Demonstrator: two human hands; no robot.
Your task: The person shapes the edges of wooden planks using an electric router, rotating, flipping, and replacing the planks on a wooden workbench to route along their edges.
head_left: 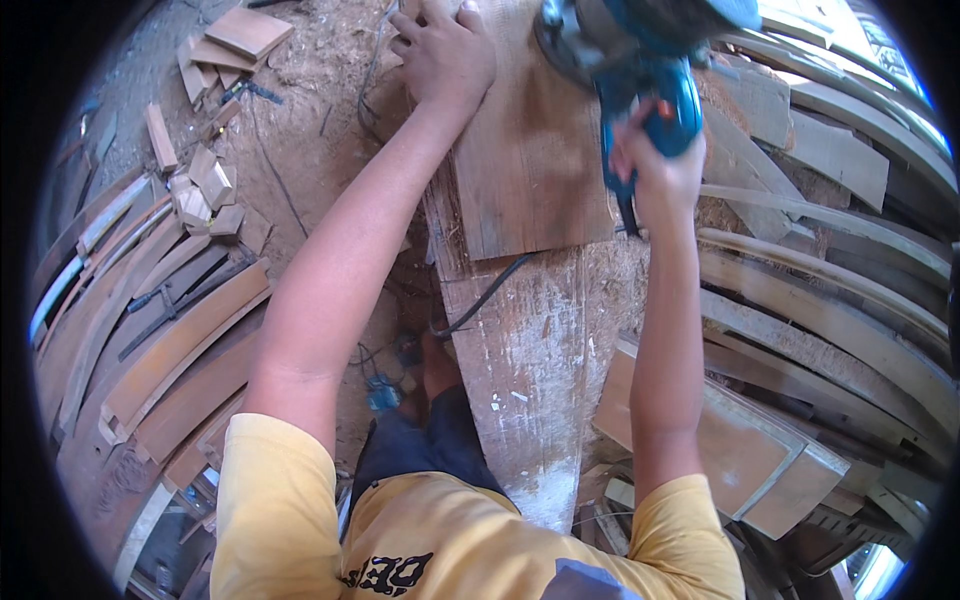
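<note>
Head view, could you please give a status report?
Right hand gripping teal power tool; left hand at edge of brown wooden board; black cable at near end.

Right hand [664, 165] curled, arm [668, 350] outstretched

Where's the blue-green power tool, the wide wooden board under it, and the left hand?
Power tool [648, 40]: head view, on its blue-green body.
Wooden board [533, 150]: head view, on the bare middle of its top face.
Left hand [450, 62]: head view, on the back of the hand.
</note>
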